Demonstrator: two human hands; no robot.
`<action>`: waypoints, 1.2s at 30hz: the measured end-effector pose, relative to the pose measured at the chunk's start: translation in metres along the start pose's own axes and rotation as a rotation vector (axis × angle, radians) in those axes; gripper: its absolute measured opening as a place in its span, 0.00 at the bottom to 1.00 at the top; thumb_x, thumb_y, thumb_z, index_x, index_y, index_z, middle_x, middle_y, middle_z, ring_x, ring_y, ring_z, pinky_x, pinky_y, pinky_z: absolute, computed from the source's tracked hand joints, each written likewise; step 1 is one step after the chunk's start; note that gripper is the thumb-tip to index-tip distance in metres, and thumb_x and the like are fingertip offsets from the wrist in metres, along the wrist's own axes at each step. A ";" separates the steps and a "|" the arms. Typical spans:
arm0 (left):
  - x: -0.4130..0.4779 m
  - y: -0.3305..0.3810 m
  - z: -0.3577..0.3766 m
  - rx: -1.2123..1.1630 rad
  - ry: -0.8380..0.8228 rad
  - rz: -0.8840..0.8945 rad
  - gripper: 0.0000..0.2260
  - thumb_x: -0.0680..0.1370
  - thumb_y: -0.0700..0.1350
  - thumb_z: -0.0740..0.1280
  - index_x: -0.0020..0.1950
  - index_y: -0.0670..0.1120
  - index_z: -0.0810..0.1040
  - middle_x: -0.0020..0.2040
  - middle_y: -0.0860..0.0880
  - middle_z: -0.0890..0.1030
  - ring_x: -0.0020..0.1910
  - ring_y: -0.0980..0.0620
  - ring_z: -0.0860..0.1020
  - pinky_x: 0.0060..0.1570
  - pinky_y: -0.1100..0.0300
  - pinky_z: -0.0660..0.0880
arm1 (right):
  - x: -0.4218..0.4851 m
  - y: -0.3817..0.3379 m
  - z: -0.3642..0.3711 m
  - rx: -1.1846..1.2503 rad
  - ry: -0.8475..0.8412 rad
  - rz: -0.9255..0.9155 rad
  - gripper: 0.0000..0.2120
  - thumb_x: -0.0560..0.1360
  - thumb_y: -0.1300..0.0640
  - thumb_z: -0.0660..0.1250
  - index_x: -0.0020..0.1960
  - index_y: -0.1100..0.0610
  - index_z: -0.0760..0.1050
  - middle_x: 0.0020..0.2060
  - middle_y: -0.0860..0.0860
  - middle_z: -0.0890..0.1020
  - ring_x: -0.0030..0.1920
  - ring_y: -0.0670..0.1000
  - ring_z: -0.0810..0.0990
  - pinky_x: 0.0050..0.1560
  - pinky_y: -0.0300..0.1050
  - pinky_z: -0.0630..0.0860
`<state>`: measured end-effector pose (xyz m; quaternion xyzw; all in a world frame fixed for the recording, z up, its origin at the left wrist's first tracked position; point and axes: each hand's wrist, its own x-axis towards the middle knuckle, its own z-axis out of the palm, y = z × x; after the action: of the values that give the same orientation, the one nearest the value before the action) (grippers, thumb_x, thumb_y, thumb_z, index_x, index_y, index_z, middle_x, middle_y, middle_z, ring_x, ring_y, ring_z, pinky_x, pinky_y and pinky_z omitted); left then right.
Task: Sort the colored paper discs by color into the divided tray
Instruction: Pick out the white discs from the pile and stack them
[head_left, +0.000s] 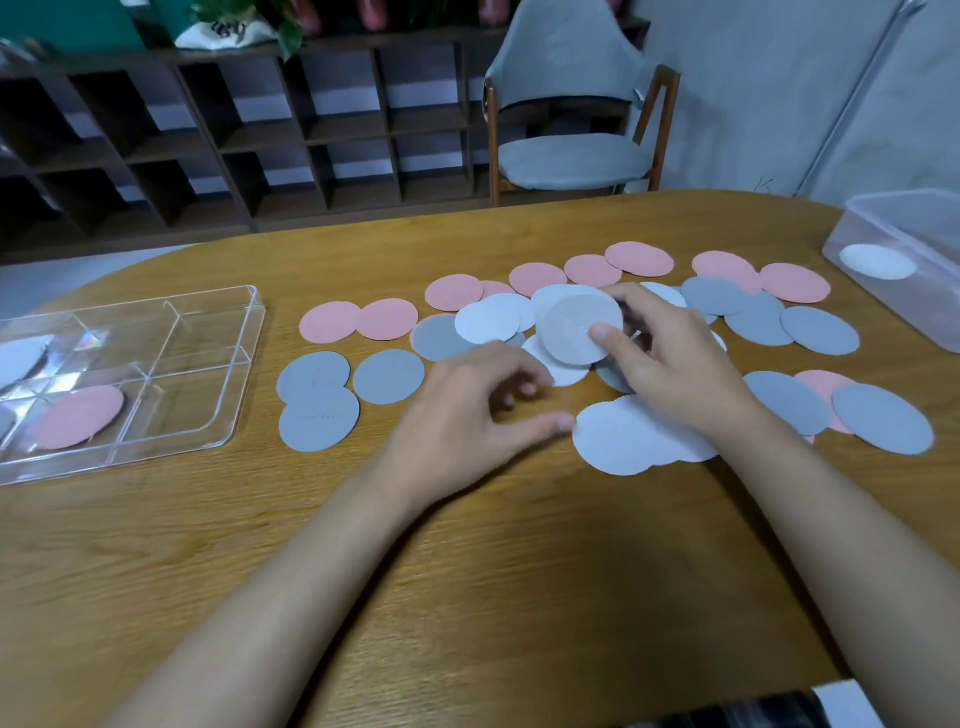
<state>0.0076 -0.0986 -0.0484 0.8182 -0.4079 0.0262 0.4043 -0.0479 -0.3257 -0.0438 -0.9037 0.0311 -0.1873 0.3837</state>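
Head cam: pink disc (80, 415) in tray (200, 340); R hand (675, 374) pinches grey disc (574, 327), L hand (467, 410) loose.

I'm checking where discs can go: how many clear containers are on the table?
2. The divided tray at the left, holding a pink disc; a plastic box at the far right with a white disc inside. Others may be off-frame.

Both bare forearms reach forward, the left hand (467, 415) palm-down with loosely curled, empty fingers, the right hand (675, 369) pinching a grey disc (576, 325) by its edge
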 end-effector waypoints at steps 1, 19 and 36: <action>0.002 0.001 0.003 0.031 -0.090 0.035 0.17 0.72 0.59 0.79 0.55 0.53 0.83 0.49 0.59 0.81 0.49 0.59 0.79 0.48 0.67 0.72 | 0.001 0.003 -0.002 0.008 0.016 0.012 0.10 0.83 0.53 0.65 0.63 0.46 0.77 0.45 0.50 0.81 0.41 0.47 0.77 0.41 0.34 0.70; 0.011 0.015 0.010 0.346 0.034 0.215 0.12 0.83 0.52 0.61 0.48 0.49 0.81 0.38 0.53 0.80 0.38 0.49 0.78 0.36 0.49 0.76 | 0.000 0.007 -0.001 0.114 -0.016 0.041 0.09 0.82 0.53 0.67 0.61 0.47 0.77 0.44 0.59 0.83 0.41 0.55 0.82 0.49 0.58 0.80; 0.018 -0.004 0.007 0.046 0.180 -0.249 0.16 0.79 0.51 0.73 0.66 0.52 0.82 0.49 0.55 0.86 0.42 0.60 0.82 0.51 0.59 0.79 | -0.006 -0.010 0.004 0.096 -0.213 -0.005 0.23 0.86 0.56 0.59 0.77 0.36 0.66 0.44 0.45 0.84 0.47 0.45 0.83 0.57 0.38 0.77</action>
<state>0.0205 -0.1137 -0.0490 0.8658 -0.2649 0.0586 0.4205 -0.0532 -0.3146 -0.0419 -0.8992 -0.0210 -0.0923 0.4271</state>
